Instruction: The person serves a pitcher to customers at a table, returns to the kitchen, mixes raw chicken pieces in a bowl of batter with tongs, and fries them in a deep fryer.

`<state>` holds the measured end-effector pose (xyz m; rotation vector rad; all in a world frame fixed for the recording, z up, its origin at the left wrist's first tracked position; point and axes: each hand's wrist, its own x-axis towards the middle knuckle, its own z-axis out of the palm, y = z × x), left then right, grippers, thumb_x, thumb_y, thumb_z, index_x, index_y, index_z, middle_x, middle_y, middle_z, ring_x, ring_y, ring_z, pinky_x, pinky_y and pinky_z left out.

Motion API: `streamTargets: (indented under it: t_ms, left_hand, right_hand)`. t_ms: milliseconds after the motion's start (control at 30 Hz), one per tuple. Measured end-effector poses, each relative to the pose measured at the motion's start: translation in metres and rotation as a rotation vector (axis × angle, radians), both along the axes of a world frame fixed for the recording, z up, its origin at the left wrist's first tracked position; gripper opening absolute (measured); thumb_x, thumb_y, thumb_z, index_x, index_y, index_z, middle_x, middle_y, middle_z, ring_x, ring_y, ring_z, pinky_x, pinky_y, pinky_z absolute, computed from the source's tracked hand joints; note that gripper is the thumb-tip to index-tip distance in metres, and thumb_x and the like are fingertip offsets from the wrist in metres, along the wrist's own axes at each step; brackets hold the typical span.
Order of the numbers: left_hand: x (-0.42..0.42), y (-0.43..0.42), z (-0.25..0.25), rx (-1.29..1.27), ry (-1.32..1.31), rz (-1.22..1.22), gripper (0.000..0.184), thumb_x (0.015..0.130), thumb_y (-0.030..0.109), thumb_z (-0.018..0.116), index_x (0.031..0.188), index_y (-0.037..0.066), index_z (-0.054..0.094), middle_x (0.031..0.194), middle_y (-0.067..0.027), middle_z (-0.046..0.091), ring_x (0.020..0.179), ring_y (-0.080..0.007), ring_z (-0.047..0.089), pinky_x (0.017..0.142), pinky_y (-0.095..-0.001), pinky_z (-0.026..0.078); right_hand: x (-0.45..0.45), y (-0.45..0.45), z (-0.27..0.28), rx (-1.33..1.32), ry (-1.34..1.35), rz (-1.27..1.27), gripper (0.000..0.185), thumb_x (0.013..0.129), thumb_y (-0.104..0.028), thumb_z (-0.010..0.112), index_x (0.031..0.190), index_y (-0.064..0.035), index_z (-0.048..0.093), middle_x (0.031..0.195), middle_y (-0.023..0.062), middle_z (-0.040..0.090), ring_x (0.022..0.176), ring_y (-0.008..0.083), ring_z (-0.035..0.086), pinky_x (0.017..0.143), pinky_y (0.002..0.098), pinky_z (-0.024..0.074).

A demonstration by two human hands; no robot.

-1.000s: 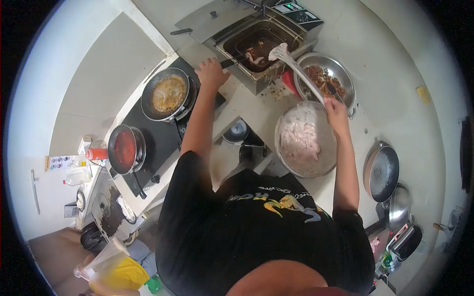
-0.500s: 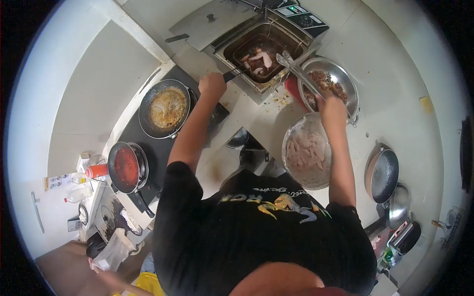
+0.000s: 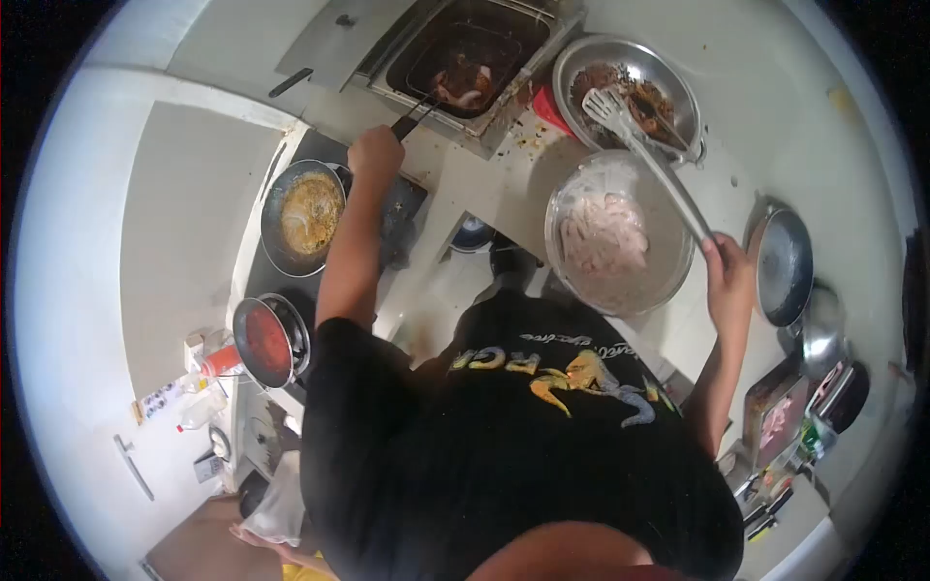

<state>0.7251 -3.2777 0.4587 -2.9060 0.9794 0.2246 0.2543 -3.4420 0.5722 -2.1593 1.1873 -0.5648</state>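
Note:
My left hand [image 3: 376,155] is wrapped round the black handle [image 3: 405,126] of the fryer basket. Light pieces of meat [image 3: 463,87] lie in the dark oil of the fryer [image 3: 484,124]. In my right hand [image 3: 727,271] are long metal tongs [image 3: 666,178], their tips over the edge of a steel bowl [image 3: 690,107] with brown fried bits. Just left of that hand stands a wide bowl [image 3: 639,290] holding pale coated meat pieces [image 3: 605,232].
On the black stove at left are a pan of yellowish oil [image 3: 310,213] and a pan of red sauce [image 3: 268,341]. An empty pan [image 3: 783,267] lies at right. A person's arm and a plastic bag [image 3: 279,504] show at lower left.
The view has shifted. My right hand and the tongs have moved from beside the fryer back towards the bowls. More light meat shows in the oil than at first. My left hand keeps its grip.

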Motion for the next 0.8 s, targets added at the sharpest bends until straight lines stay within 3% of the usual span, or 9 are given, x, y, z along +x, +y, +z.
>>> streamTargets:
  t_ms: [67, 233, 333, 433, 600, 700, 733, 800]
  left_hand:
    - [-0.005, 0.007, -0.009, 0.043, 0.000, -0.008, 0.027, 0.084, 0.021, 0.055, 0.102, 0.005, 0.068, 0.105, -0.0202, 0.067, 0.100, -0.0360, 0.065, 0.085, -0.0446, 0.053]
    - [-0.005, 0.009, 0.005, 0.116, 0.031, -0.044, 0.034, 0.084, 0.028, 0.055, 0.107, 0.004, 0.066, 0.104, -0.0220, 0.067, 0.100, -0.0392, 0.064, 0.087, -0.0472, 0.051]
    - [-0.005, -0.006, -0.014, 0.077, 0.067, 0.032, 0.035, 0.084, 0.030, 0.057, 0.106, 0.004, 0.067, 0.105, -0.0227, 0.066, 0.100, -0.0393, 0.064, 0.087, -0.0470, 0.051]
    - [-0.013, -0.001, -0.006, 0.133, 0.085, -0.053, 0.034, 0.084, 0.031, 0.057, 0.101, 0.003, 0.068, 0.105, -0.0230, 0.066, 0.101, -0.0388, 0.063, 0.087, -0.0474, 0.051]
    - [-0.021, -0.011, -0.003, 0.102, 0.019, 0.014, 0.031, 0.084, 0.026, 0.057, 0.099, 0.002, 0.069, 0.105, -0.0213, 0.067, 0.101, -0.0373, 0.064, 0.086, -0.0453, 0.052]
    - [-0.034, -0.002, 0.002, 0.107, 0.032, -0.002, 0.030, 0.084, 0.025, 0.058, 0.099, 0.002, 0.070, 0.105, -0.0205, 0.068, 0.100, -0.0367, 0.065, 0.085, -0.0440, 0.053]
    - [-0.036, -0.001, 0.007, 0.113, 0.025, -0.015, 0.030, 0.084, 0.025, 0.058, 0.099, 0.002, 0.070, 0.105, -0.0204, 0.067, 0.100, -0.0366, 0.065, 0.085, -0.0440, 0.053]
    - [-0.029, 0.003, 0.002, 0.087, -0.013, -0.003, 0.031, 0.084, 0.027, 0.058, 0.098, 0.002, 0.070, 0.103, -0.0201, 0.068, 0.099, -0.0362, 0.065, 0.084, -0.0441, 0.053]
  right_hand:
    - [-0.005, 0.008, -0.001, 0.036, 0.012, -0.008, 0.028, 0.094, -0.022, 0.059, 0.098, 0.0063, 0.061, 0.064, 0.0095, 0.048, 0.061, 0.0112, 0.043, 0.056, 0.0282, 0.0383]
    - [-0.028, 0.008, -0.009, 0.127, -0.009, -0.038, 0.027, 0.094, -0.021, 0.059, 0.094, 0.0057, 0.061, 0.063, 0.0095, 0.047, 0.061, 0.0111, 0.041, 0.055, 0.0284, 0.0375]
    - [-0.027, 0.006, -0.019, 0.147, 0.017, -0.011, 0.025, 0.093, -0.020, 0.059, 0.092, 0.0051, 0.061, 0.063, 0.0086, 0.048, 0.061, 0.0113, 0.042, 0.056, 0.0288, 0.0386]
    - [-0.027, 0.019, -0.009, 0.120, -0.028, -0.006, 0.026, 0.093, -0.021, 0.059, 0.090, 0.0050, 0.061, 0.063, 0.0100, 0.048, 0.060, 0.0119, 0.042, 0.056, 0.0294, 0.0389]
    - [-0.035, 0.012, -0.015, 0.149, 0.022, 0.013, 0.026, 0.092, -0.021, 0.061, 0.094, 0.0052, 0.061, 0.065, 0.0166, 0.054, 0.057, 0.0212, 0.045, 0.057, 0.0314, 0.0409]
    - [-0.029, 0.024, -0.021, 0.069, -0.053, 0.000, 0.027, 0.091, -0.022, 0.062, 0.097, 0.0045, 0.062, 0.069, 0.0185, 0.057, 0.060, 0.0222, 0.052, 0.059, 0.0323, 0.0432]
    - [-0.035, 0.026, -0.011, 0.157, 0.040, -0.013, 0.028, 0.091, -0.022, 0.061, 0.101, 0.0037, 0.062, 0.074, 0.0213, 0.060, 0.064, 0.0277, 0.060, 0.063, 0.0334, 0.0459]
    - [-0.029, 0.018, -0.013, 0.155, 0.003, 0.023, 0.029, 0.090, -0.023, 0.062, 0.103, 0.0027, 0.062, 0.077, 0.0229, 0.062, 0.069, 0.0329, 0.063, 0.065, 0.0360, 0.0476]
